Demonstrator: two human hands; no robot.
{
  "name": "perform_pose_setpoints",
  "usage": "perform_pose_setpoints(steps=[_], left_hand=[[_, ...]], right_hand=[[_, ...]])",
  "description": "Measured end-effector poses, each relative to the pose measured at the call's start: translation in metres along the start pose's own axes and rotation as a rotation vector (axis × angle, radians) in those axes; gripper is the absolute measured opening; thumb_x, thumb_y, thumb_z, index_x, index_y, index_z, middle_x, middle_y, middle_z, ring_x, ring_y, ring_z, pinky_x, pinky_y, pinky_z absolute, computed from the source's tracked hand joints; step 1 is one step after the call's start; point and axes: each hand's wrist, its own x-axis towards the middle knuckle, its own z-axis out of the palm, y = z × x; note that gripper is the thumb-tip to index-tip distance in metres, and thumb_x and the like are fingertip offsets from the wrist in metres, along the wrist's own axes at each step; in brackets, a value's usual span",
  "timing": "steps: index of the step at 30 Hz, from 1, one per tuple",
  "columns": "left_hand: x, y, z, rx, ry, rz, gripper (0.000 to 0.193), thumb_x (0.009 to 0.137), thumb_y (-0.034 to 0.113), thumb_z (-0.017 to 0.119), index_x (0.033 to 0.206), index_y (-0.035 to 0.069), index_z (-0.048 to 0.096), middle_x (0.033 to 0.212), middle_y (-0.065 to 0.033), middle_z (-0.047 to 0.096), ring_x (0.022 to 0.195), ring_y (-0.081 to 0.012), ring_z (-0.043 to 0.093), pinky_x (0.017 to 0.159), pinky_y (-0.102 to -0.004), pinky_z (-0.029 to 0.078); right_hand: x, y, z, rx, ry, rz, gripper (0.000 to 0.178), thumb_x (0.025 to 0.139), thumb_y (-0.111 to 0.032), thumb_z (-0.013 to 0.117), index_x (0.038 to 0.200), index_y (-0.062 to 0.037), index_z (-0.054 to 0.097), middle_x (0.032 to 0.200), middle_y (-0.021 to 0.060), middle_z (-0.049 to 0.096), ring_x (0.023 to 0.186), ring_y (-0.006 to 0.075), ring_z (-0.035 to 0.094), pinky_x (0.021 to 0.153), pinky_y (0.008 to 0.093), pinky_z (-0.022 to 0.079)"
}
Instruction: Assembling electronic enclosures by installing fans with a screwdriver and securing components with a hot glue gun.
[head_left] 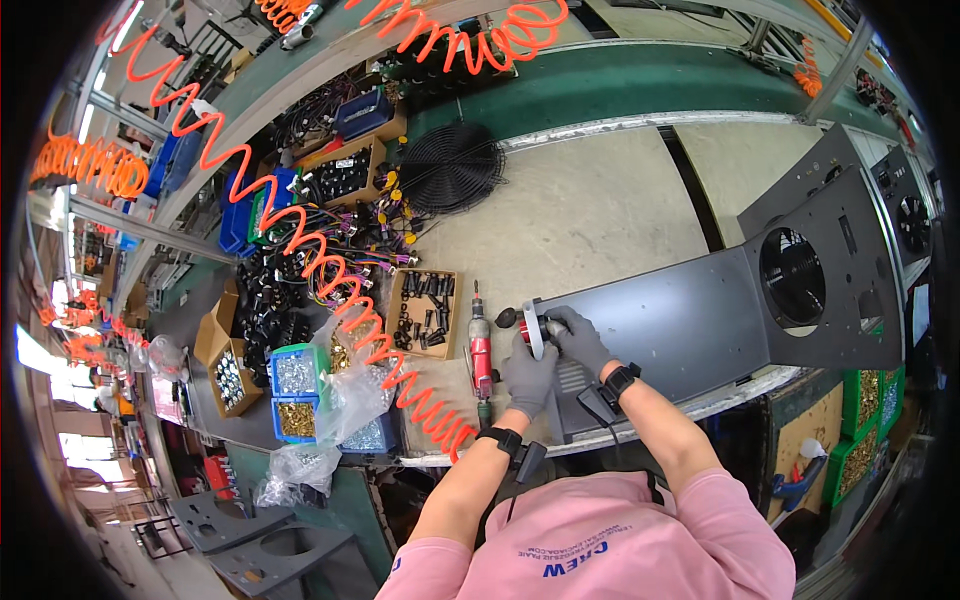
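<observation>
Both gloved hands come together at the left end of a dark grey bent metal panel (pixel 660 320). My left hand (pixel 530 375) is closed at the near side of a small red and black fitting (pixel 522 328), beside a pale oblong plate (pixel 534 332). From the far right side, my right hand (pixel 583 342) curls its fingers round the back of the same fitting; the fingertips are partly hidden. A round black cap (pixel 506 318) sits just left of the fitting. A red pneumatic screwdriver (pixel 480 350) lies left of my hands, bit pointing away.
Left of the screwdriver stands a cardboard box of black fittings (pixel 425 312). Beyond it lie wire bundles and blue and green screw bins (pixel 296 372). An orange coiled air hose (pixel 330 270) hangs across the left. A black fan guard (pixel 452 168) lies behind; the panel's upright fan-hole end (pixel 850 270) is at right.
</observation>
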Motion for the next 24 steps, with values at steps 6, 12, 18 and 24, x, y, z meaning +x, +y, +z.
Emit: perform_pose_setpoints(steps=[6,12,18,24], left_hand=[[0.002,-0.002,0.0,-0.015,-0.059,-0.028,0.052,0.068,0.037,0.061,0.11,0.009,0.047,0.08,-0.0166,0.063,0.075,-0.0383,0.057,0.069,-0.0456,0.045],[0.006,0.001,-0.007,-0.04,-0.036,-0.055,0.053,0.069,0.038,0.062,0.111,0.009,0.048,0.081,-0.0167,0.062,0.078,-0.0372,0.059,0.07,-0.0446,0.045],[0.0,0.016,-0.014,0.032,-0.053,-0.093,0.049,0.07,0.041,0.06,0.104,0.008,0.052,0.08,-0.0185,0.062,0.074,-0.0367,0.061,0.068,-0.0449,0.048],[-0.002,0.003,-0.006,-0.036,-0.054,-0.017,0.049,0.07,0.041,0.061,0.106,0.009,0.051,0.083,-0.0175,0.063,0.078,-0.0358,0.06,0.071,-0.0445,0.047]], right_hand=[[-0.006,0.01,0.004,0.063,0.034,-0.061,0.028,0.08,-0.005,0.053,0.108,-0.0059,0.052,0.096,0.0084,0.06,0.086,0.0174,0.058,0.078,0.0294,0.047],[0.004,-0.013,-0.008,0.315,-0.103,0.057,0.022,0.086,-0.013,0.052,0.106,-0.0055,0.054,0.092,0.0044,0.059,0.081,0.0123,0.057,0.073,0.0265,0.048],[0.027,-0.032,-0.024,0.187,-0.309,0.535,0.029,0.088,-0.026,0.052,0.088,0.0018,0.06,0.068,0.0054,0.059,0.058,0.012,0.056,0.057,0.026,0.048],[0.023,0.003,-0.017,0.269,-0.305,0.45,0.027,0.086,-0.022,0.055,0.086,0.0047,0.06,0.068,0.0066,0.058,0.057,0.0126,0.053,0.055,0.0266,0.045]])
